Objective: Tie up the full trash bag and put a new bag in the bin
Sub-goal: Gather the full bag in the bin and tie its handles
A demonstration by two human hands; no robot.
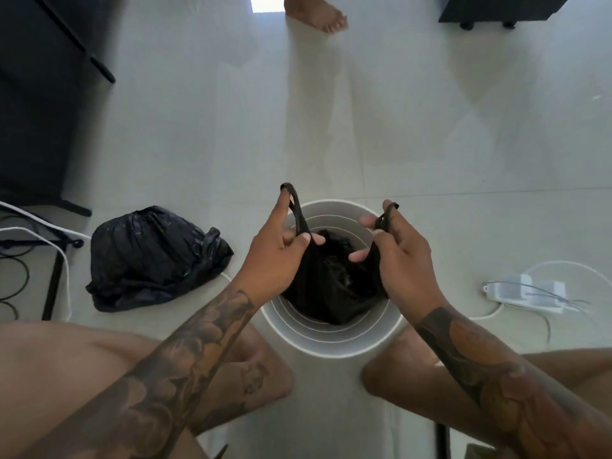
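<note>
Over bin (331,339) rim, L hand (271,256) & R hand (404,260) fingers pinch bag (331,286) handles apart.

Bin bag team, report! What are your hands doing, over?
Left hand and right hand each grip a handle of the black plastic bag inside the white round bin. Second black bag lies on the floor, clear.
</note>
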